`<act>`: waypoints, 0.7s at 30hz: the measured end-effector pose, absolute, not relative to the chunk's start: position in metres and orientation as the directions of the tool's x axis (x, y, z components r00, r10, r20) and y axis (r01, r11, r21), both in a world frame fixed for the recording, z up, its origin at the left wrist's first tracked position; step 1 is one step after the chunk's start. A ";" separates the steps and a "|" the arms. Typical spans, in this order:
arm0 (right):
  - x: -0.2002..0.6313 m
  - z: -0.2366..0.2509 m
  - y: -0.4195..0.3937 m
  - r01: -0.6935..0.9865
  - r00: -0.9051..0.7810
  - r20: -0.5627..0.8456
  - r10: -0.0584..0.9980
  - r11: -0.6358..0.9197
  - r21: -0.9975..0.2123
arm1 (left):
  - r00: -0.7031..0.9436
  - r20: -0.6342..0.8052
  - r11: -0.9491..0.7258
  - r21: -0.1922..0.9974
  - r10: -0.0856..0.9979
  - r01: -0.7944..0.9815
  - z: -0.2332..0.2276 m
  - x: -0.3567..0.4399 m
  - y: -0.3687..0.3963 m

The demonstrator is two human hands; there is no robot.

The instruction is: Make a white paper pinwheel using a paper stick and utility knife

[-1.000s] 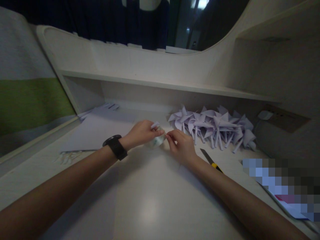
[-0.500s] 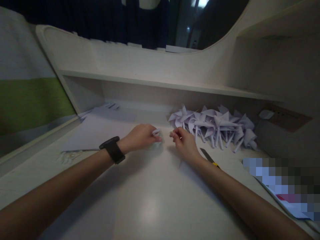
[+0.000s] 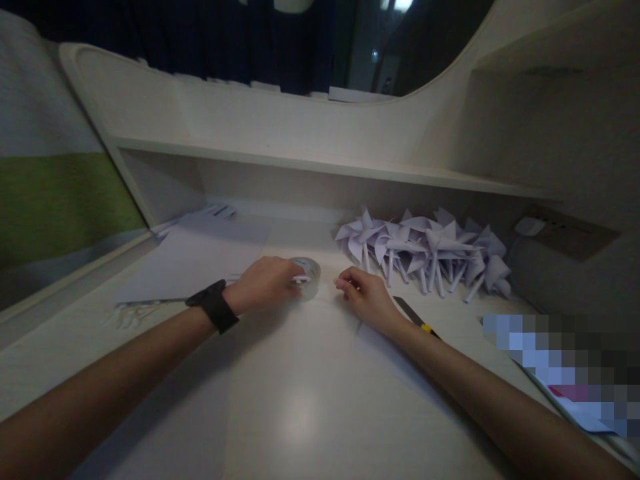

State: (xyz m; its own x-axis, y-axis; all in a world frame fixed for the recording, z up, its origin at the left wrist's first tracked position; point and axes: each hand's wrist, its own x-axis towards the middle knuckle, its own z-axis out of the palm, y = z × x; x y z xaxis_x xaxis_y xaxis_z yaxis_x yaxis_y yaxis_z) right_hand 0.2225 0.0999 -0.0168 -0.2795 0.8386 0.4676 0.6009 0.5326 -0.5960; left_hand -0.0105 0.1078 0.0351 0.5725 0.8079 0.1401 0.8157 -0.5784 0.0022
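Observation:
Near the middle of the desk, my left hand [image 3: 267, 285] is closed on a thin white rolled-paper stick [image 3: 301, 279], with one end showing past the fingers. Just behind the fingertips is a roll of clear tape [image 3: 313, 268], partly covered by that hand; whether they touch I cannot tell. My right hand [image 3: 367, 297] is raised a short way to the right of the tape, thumb and finger pinched together. Anything in that pinch is too small to make out. A utility knife [image 3: 411, 311] with a yellow part lies beside the right forearm.
Several white paper pinwheels [image 3: 430, 243] are heaped at the back right under the shelf [image 3: 300, 160]. White paper sheets [image 3: 195, 257] lie at the back left, with several cotton swabs [image 3: 133, 315] in front. A plug [image 3: 530, 227] sits in the right wall.
My left hand has moved left with the paper stick, and more of the tape roll now shows. My right hand, still pinched, has shifted slightly left and down.

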 end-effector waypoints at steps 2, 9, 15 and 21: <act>0.221 -0.019 0.093 0.640 -0.342 0.512 0.788 0.595 -0.486 | 0.585 0.166 -0.591 -0.019 0.794 0.806 0.033 -0.012 0.105; 0.214 -0.027 0.085 0.676 -0.377 0.544 0.749 0.625 -0.391 | 0.598 0.146 -0.600 -0.031 0.788 0.799 0.031 -0.023 0.107; 0.208 -0.023 0.090 0.653 -0.322 0.530 0.784 0.590 -0.476 | 0.616 0.241 -0.642 0.038 0.750 0.766 0.027 -0.021 0.106; 0.210 -0.020 0.095 0.668 -0.305 0.501 0.810 0.557 -0.493 | 0.590 0.215 -0.608 0.027 0.778 0.793 0.021 -0.016 0.109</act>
State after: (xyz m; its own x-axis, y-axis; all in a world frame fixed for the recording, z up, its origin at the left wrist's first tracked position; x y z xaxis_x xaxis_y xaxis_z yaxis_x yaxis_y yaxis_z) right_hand 0.2100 0.0948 -0.0200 -0.3054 0.8098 0.5009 0.6682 0.5570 -0.4932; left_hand -0.0155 0.1090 0.0215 0.5897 0.7784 0.2151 0.7932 -0.6084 0.0269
